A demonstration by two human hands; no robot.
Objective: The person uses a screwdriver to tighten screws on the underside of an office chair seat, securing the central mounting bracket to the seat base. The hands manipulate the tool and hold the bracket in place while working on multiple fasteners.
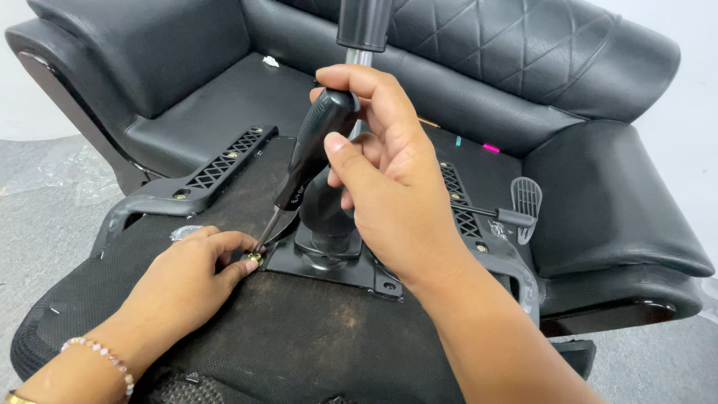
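My right hand (389,179) grips the black handle of a screwdriver (310,150), whose shaft slants down to a brass-coloured screw (254,257) at the left corner of a black metal plate (374,275). My left hand (191,277) rests on the upturned underside of an office chair seat (299,337), its fingertips pinching that screw. The plate carries a black column and chrome gas cylinder (359,52) rising out of view.
The seat lies upside down against a black leather sofa (598,202). Two black armrest brackets (217,168) are fixed along the seat's sides. A paddle lever (526,206) sticks out at the right. Grey floor (52,224) lies to the left.
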